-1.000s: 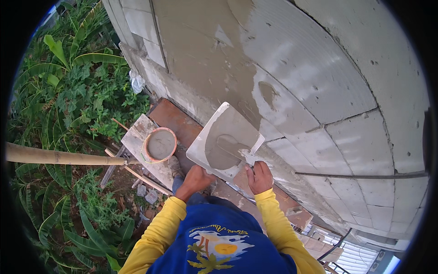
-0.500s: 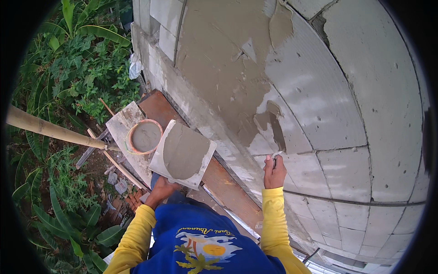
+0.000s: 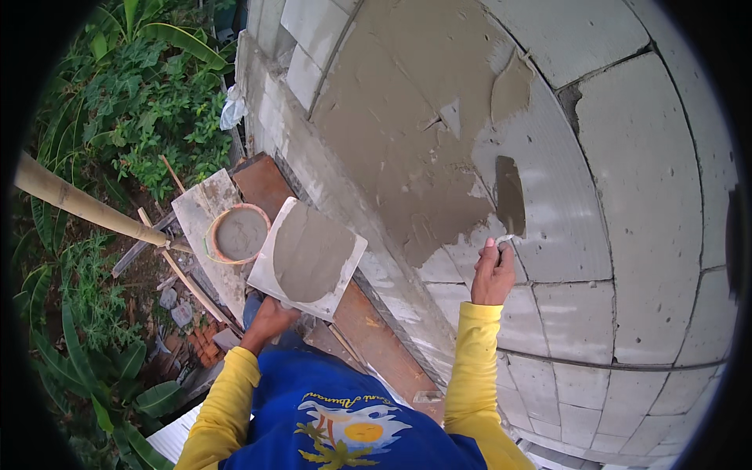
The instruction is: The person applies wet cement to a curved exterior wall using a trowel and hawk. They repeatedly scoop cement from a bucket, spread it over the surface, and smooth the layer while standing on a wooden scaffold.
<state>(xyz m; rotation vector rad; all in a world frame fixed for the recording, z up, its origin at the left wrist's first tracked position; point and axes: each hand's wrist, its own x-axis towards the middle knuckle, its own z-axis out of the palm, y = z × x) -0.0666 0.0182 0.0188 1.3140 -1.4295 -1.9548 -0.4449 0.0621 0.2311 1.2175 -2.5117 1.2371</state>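
- Outdoors, green plants [image 3: 149,117] fill my left side; a bamboo pole [image 3: 94,205] crosses before them;
- next, a bucket [image 3: 239,233] with grey mortar inside stands upon a stained panel [image 3: 200,205];
- my left hand [image 3: 274,317] holds the square white board [image 3: 265,272] at its lower edge; the fingers beneath are hidden; wet mortar [image 3: 313,254] covers much of its top;
- further right, my right hand [image 3: 493,274] is closed around the handle of the trowel [image 3: 511,196]; its blade is just beside the mortar layer [image 3: 407,141] on the block wall [image 3: 642,196]; whether it touches the wall, I cannot tell.
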